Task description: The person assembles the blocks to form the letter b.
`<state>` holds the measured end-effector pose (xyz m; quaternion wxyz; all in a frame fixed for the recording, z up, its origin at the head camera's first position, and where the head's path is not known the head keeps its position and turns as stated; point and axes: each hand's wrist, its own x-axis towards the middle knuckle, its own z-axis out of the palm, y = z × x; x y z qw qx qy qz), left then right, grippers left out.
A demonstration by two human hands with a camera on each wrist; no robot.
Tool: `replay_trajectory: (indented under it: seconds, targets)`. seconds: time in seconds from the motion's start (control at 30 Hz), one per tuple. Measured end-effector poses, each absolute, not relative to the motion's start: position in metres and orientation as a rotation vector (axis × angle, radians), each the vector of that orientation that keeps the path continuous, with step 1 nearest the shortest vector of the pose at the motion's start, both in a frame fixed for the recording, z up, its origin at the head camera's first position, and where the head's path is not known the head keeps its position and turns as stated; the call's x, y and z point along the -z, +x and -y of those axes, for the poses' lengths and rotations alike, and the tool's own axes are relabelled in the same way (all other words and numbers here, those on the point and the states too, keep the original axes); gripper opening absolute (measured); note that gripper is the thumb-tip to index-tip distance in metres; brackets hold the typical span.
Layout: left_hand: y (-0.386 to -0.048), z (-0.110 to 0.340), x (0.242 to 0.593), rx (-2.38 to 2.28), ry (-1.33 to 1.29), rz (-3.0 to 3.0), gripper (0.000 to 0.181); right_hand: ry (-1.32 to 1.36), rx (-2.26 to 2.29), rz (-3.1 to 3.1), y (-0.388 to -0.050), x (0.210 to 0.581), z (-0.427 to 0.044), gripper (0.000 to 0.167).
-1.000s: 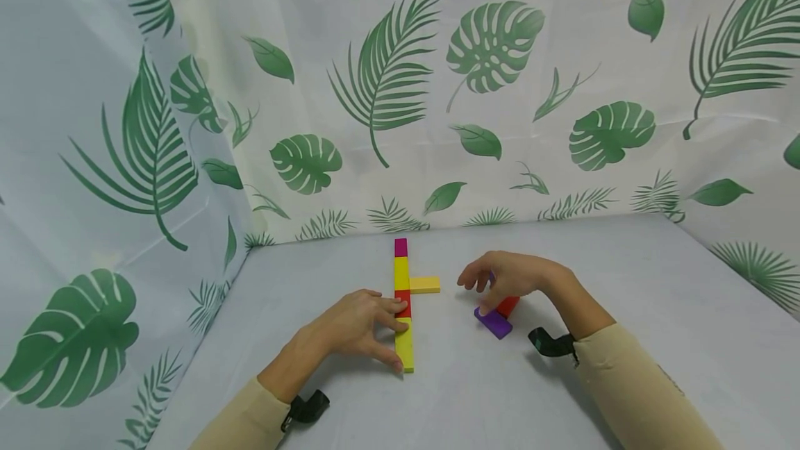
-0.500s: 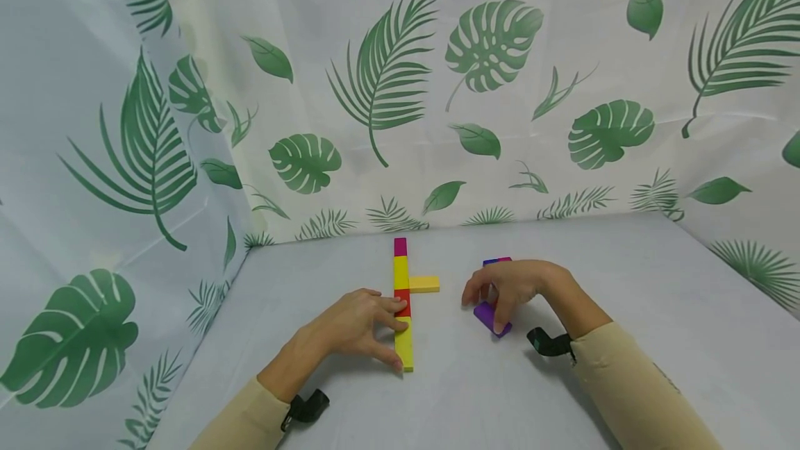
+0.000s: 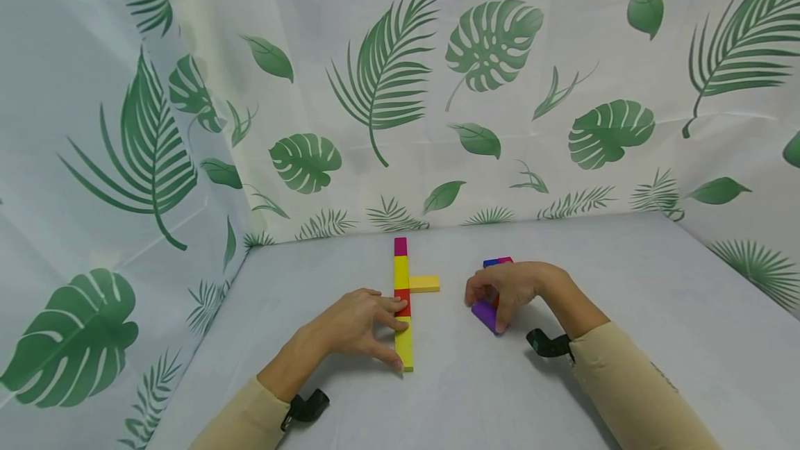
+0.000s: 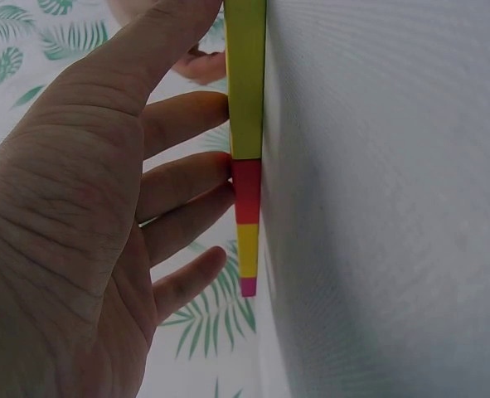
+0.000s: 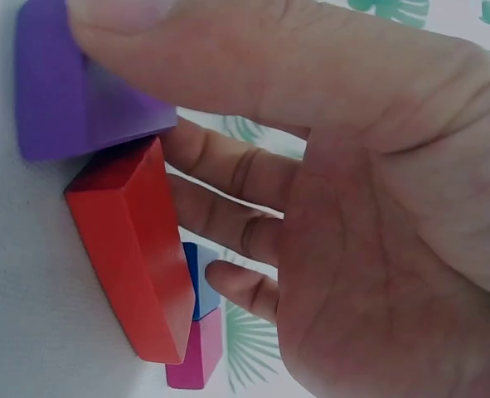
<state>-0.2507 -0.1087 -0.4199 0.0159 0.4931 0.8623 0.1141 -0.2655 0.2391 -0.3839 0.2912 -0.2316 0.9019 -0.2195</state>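
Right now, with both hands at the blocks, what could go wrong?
The right hand pinches the purple block; lifting it might nudge the red block close beside it. The left hand touches the row of blocks, so a small slip could push them out of line.

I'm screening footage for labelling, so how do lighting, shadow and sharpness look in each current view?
Head view: fairly even light, soft shadows under the left hand and right sleeve; left wrist view: dimmer, a soft shadow on the table beside the row of blocks; right wrist view: red block clear, leaf-print backdrop softer.
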Motion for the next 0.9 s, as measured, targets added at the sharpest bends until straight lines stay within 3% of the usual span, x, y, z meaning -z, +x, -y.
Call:
replay_trajectory:
  seconds: [0.9]
  targets:
    - [-0.2504, 0.1079, 0.4190, -0.341, 1.520, -2.687, 0.072, -0.553, 0.632, -2.566, -0.2714, 0.3898, -0.2311, 0.052]
